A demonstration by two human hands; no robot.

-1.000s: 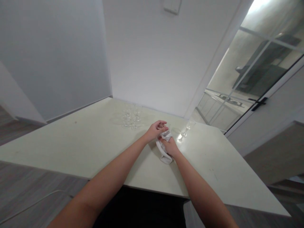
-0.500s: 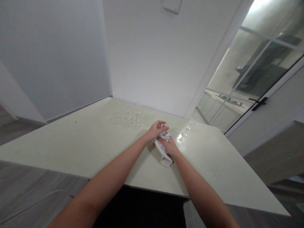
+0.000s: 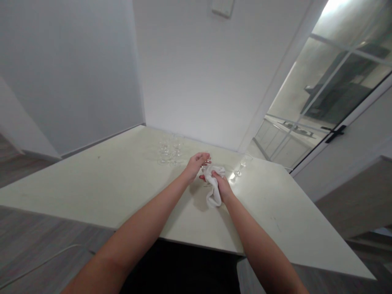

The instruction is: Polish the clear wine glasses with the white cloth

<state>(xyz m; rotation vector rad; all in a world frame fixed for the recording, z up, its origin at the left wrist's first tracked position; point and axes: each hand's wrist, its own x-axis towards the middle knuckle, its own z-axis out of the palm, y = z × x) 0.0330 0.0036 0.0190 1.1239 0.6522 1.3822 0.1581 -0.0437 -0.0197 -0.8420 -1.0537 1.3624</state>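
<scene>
Glassware and one cloth, two hands at work

We take the one white cloth (image 3: pixel 214 194) as our landmark; it is bunched and hangs above the one pale table (image 3: pixel 104 183). Two bare hands, set near each other. Right hand (image 3: pixel 223 185): clamped on the cloth, thumb on top, at its right side. Left hand (image 3: pixel 196 164): just beyond the cloth and to its left, fingers closed around one held glass (image 3: pixel 207 162). That glass meets the upper end of the cloth; fingers and fabric hide most of it, so we cannot tell its full shape.

Counting the rest: one stemmed glass (image 3: pixel 241 166) standing on the table, right of the cloth and a little farther off. Left of the cloth and farther back, one cluster of clear glasses (image 3: pixel 176 152); we make it about four, but outlines overlap and we cannot fix the number.

Wider tally, same landmark: one small box (image 3: pixel 223 7) on the wall far above the cloth; one door (image 3: pixel 330 171) with one black handle (image 3: pixel 335 134), well to its right; one pale cable (image 3: pixel 45 259) on the floor, well to its left and nearer us.
</scene>
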